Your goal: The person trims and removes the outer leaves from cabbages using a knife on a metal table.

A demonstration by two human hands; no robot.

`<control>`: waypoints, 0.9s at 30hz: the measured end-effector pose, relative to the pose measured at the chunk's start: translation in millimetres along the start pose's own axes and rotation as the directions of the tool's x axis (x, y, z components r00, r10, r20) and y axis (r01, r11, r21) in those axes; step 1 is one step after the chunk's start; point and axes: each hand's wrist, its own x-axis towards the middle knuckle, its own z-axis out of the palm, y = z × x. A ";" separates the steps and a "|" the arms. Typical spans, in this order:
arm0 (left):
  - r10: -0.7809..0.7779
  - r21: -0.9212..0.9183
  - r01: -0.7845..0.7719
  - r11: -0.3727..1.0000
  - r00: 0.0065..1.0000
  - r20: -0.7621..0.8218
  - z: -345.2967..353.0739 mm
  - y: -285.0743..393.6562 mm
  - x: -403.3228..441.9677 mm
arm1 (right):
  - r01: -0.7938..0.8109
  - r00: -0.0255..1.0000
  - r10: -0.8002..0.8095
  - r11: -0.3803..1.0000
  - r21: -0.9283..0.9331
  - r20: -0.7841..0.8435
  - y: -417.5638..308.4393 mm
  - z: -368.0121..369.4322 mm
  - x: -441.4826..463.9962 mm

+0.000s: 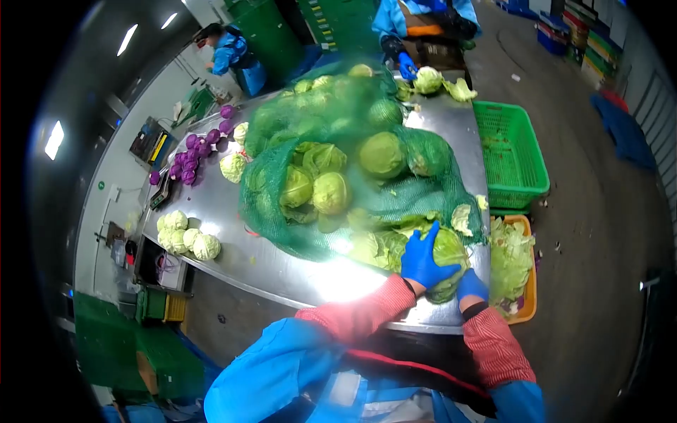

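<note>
A green cabbage (451,255) with loose outer leaves lies at the near right corner of the steel table (282,278). Over its left side my left hand (425,262), in a blue glove, spreads its thumb and fingers in a grip. My right hand (473,286), also gloved in blue, presses against the lower right side of the same cabbage; its fingertips are partly hidden. Loose leaves (381,248) lie just left of the cabbage. Behind it, a green mesh bag (416,201) spreads over the table, with several cabbages (331,193) in its opening.
Right of the table stand a green crate (509,151) and an orange crate (530,282) holding leaves. Trimmed pale cabbages (206,247) and purple cabbages (189,163) sit along the left edge. Across the table, a co-worker's gloved hand (407,66) is beside another cabbage (428,80).
</note>
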 end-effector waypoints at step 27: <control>0.023 -0.206 -0.002 0.979 0.995 0.100 -52.4 -51.0 6.6 | 0.352 0.936 -0.351 0.936 -0.022 0.036 -39.5 -77.8 -126.3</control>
